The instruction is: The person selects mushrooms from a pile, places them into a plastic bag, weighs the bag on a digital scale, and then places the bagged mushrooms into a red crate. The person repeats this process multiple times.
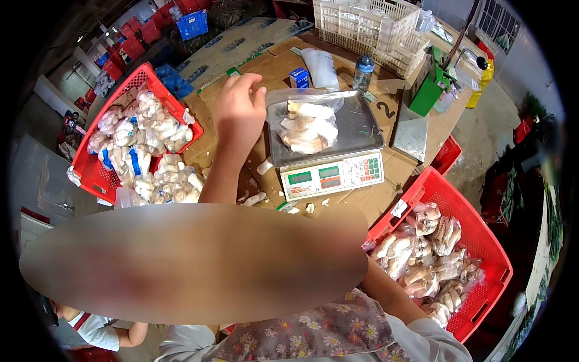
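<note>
My left hand (238, 106) is raised just left of the scale, fingers loosely curled and thumb apart, with nothing visible in it. Beside it, a clear plastic bag of pale mushrooms (310, 129) lies on the dark metal pan (357, 131) of a digital scale (332, 176). The bag's loose mouth spreads over the back of the pan, towards my thumb. My right forearm (384, 283) passes beside a red crate (491, 267) of bagged mushrooms (434, 258); a blurred patch covers where it leads, so my right hand cannot be seen.
Left, another red crate (86, 158) holds bagged mushrooms (144, 122), some blue-taped. Mushroom scraps (255, 199) litter the cardboard-covered table (280, 54). Behind the scale are a small blue box (299, 78), plastic bags (320, 68), a bottle (363, 72) and white crates (366, 27). A green bench device (427, 86) stands right.
</note>
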Motion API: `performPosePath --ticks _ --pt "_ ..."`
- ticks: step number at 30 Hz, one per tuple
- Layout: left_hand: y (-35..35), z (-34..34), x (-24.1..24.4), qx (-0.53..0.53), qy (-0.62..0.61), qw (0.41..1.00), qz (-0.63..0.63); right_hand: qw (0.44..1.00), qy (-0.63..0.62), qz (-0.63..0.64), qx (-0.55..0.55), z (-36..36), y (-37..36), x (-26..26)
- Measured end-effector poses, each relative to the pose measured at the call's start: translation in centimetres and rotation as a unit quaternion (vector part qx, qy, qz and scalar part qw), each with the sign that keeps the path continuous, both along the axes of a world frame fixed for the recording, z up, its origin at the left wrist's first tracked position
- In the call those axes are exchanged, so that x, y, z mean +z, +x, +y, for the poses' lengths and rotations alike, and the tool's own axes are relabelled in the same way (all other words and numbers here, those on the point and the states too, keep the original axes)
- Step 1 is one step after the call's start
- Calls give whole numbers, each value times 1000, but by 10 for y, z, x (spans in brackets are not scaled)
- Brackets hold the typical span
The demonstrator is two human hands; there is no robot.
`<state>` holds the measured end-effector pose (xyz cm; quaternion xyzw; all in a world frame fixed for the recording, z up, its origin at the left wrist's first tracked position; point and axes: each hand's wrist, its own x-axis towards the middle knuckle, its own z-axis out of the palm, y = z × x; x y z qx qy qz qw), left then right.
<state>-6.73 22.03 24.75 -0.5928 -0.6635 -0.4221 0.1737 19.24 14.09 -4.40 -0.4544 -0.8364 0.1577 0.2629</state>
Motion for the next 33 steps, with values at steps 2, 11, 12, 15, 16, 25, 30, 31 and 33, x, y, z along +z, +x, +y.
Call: performPosePath --ticks 2,11,12,15,16,25,30,31,33 --pt "-6 -6 2 15 -24 998 -54 999 25 26 14 1 1 2" --pt "-23 11 -31 93 -305 928 -192 999 24 -44 1 -1 1 -16" --pt "-27 11 -37 75 -321 910 -249 999 12 -38 11 1 0 -15" --pt "-34 31 -55 78 -392 875 -275 979 -182 87 -34 15 4 -5" --pt "-30 34 -55 76 -398 879 -251 966 -185 168 -71 28 0 2" --pt "-2 15 -63 26 -227 956 -185 943 129 197 -235 185 -82 191" --pt "16 -32 -42 14 -141 983 -121 986 49 145 -64 216 -59 219" --pt "10 -51 -35 28 -114 982 -147 979 75 183 -38 201 -66 227" --pt "-3 -87 -29 9 -63 984 -166 958 76 276 5 156 -77 239"
